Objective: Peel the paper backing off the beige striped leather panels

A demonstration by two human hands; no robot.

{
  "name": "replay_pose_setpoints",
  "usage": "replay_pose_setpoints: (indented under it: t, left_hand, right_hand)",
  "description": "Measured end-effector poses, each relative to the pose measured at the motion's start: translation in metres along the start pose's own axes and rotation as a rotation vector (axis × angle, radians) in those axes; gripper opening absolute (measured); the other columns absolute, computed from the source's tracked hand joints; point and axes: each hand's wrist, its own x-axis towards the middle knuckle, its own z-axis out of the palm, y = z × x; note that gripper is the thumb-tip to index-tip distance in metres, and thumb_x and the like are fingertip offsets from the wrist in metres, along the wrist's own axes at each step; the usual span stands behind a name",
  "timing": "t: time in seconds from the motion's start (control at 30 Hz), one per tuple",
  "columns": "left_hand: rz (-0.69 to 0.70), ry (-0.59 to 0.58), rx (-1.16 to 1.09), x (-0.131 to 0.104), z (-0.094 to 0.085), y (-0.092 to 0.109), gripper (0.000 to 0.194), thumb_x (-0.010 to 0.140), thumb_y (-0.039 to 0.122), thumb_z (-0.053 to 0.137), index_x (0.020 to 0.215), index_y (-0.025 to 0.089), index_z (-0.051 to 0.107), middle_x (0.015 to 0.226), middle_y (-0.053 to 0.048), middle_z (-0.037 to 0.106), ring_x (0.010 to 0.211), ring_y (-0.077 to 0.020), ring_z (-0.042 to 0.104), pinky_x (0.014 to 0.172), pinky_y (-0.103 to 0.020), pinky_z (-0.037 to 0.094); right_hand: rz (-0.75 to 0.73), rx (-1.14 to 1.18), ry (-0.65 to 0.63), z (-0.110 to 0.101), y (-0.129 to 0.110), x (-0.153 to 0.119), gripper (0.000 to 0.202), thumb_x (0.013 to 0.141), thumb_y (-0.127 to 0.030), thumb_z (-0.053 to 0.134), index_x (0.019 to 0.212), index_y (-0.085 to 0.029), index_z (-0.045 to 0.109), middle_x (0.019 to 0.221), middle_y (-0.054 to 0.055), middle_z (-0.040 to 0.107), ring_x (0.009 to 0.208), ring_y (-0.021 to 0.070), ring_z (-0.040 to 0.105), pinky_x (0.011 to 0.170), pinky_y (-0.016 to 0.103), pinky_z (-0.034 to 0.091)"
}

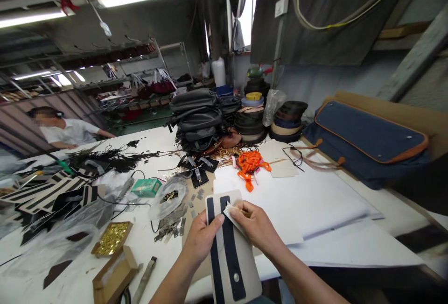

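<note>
A beige panel with dark stripes is held upright over the table's near edge, with a round metal snap low on one stripe. My left hand grips its left edge, thumb on the front. At the panel's upper right, my right hand pinches a small pale piece against the dark stripe. Flat metal pieces lie on the table to the left of my left hand.
Left are a box of gold-coloured parts, a green box and striped pieces. Black bags, orange ribbon and strap rolls lie beyond. A blue bag stands right. A person sits far left.
</note>
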Motion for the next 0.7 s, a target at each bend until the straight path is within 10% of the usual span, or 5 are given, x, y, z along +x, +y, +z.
replay_pose_setpoints:
  t: [0.7]
  left_hand:
    - [0.194, 0.122, 0.230, -0.026, 0.045, 0.043, 0.008, 0.072, 0.022, 0.072, 0.076, 0.016, 0.075, 0.073, 0.001, 0.073, 0.063, -0.0138, 0.059, 0.060, -0.023, 0.046]
  right_hand:
    - [-0.091, -0.298, -0.007, -0.018, -0.009, -0.048, 0.047, 0.087, -0.069, 0.061, 0.087, -0.023, 0.070, 0.070, 0.000, 0.066, 0.064, 0.0194, 0.060, 0.054, 0.027, 0.045]
